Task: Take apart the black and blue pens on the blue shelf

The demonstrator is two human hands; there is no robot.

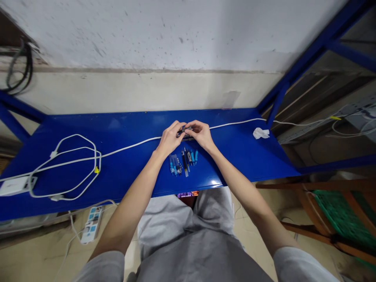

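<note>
My left hand (169, 138) and my right hand (201, 134) meet over the middle of the blue shelf (232, 150). Fingers of both hands are closed around a black pen (188, 128), which they partly hide. More dark pens (189, 138) show just beneath the fingertips. Nearer to me, clear pen barrels with light-blue parts (175, 165) lie in a row. Beside them are slim dark pen pieces (185, 160) and, farther right, short blue pen parts (196, 155).
A white cable (129, 146) crosses the shelf behind my hands and loops at the left, near a white adapter (14, 186). Crumpled tissue (261, 133) lies at the right. A power strip (91, 225) is below on the floor. A wall (164, 92) stands behind.
</note>
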